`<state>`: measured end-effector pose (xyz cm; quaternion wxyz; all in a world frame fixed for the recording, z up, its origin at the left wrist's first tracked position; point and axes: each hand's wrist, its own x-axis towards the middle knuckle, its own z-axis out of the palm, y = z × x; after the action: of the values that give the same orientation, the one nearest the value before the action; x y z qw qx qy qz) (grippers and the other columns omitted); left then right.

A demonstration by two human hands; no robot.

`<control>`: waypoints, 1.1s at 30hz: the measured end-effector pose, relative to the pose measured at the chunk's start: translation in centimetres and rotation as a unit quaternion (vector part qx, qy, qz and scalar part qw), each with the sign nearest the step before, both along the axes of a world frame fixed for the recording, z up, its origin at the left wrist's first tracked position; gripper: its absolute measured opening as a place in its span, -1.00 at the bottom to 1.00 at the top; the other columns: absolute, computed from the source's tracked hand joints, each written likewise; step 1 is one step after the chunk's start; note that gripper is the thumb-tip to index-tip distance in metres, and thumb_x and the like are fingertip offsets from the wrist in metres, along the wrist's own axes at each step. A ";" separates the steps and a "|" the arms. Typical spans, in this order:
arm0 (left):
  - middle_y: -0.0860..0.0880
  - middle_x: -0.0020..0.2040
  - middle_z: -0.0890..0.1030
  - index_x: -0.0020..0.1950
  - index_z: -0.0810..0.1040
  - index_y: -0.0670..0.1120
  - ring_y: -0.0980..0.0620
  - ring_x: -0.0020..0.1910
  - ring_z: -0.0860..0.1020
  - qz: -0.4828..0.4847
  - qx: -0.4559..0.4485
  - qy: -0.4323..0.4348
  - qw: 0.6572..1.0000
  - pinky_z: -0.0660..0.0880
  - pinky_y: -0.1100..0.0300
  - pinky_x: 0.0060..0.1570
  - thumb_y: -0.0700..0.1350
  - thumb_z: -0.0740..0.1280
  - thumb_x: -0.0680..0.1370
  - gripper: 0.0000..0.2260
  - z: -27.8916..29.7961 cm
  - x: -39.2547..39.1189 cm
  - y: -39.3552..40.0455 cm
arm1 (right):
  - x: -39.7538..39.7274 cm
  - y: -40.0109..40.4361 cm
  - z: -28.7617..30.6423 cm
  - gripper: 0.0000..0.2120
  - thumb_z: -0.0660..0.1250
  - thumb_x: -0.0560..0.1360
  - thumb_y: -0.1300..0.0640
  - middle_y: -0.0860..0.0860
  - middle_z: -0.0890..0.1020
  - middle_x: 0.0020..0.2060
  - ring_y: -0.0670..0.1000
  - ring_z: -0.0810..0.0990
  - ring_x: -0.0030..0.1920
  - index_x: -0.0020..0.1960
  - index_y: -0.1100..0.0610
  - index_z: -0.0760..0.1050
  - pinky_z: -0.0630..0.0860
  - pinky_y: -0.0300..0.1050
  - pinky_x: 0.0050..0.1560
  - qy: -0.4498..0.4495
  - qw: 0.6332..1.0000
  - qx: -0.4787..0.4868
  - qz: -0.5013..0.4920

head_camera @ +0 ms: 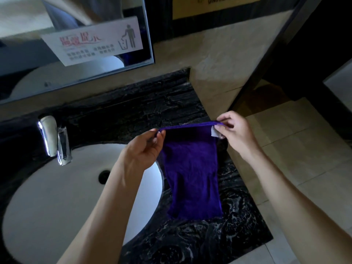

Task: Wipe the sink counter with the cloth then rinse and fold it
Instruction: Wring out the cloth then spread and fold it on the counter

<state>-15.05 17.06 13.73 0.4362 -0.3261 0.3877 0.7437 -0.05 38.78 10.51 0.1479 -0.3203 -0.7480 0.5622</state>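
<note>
Above the counter (219, 235), left hand (144, 149) and right hand (236, 134) pinch the cloth's (192, 176) corners.

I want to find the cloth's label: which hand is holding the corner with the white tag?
The right hand: the white tag sits at its fingertips, while the left hand pinches the cloth's plain corner.

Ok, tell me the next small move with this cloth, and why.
Probably bring the top edge down to the bottom edge for a fold: the left hand and right hand each pinch a top corner, and the purple cloth hangs flat over the black counter.
</note>
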 end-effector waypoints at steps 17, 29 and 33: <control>-0.16 -0.06 0.68 -0.06 0.63 -0.05 -0.10 -0.16 0.65 -0.246 -0.439 0.388 0.772 0.64 0.03 -0.10 -0.21 0.42 0.47 -0.90 -9.6 -9.2 3.1 | -11.3 4.3 -7.3 -0.87 0.33 0.59 0.26 -0.02 0.61 -0.25 0.09 0.63 -0.18 -0.12 0.11 0.56 0.51 -0.13 -0.20 -0.149 0.985 0.086 -0.002; -0.03 -0.05 0.62 0.00 0.60 0.00 -0.09 -0.04 0.60 -0.422 -0.403 0.567 0.582 0.58 -0.07 0.02 -0.24 0.47 0.48 -0.81 -11.1 -11.6 3.1 | -14.2 3.2 -8.4 -0.86 0.47 0.49 0.23 0.07 0.44 0.04 0.12 0.54 -0.09 -0.07 0.11 0.51 0.53 0.05 -0.06 -0.190 0.945 0.239 0.115; 0.04 -0.20 0.59 -0.08 0.56 0.04 -0.07 -0.12 0.60 -0.419 -0.400 0.558 0.594 0.60 -0.10 -0.01 -0.24 0.46 0.49 -0.82 -11.1 -11.8 3.0 | -13.7 3.4 -8.2 -0.87 0.48 0.48 0.21 0.03 0.55 -0.10 0.06 0.53 -0.09 -0.13 0.12 0.52 0.42 -0.04 -0.11 -0.166 0.962 0.205 0.072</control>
<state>-26.85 20.05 2.61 0.2233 0.2091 0.9081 0.2860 -13.77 42.13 2.35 0.0435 -0.3167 -0.8824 0.3451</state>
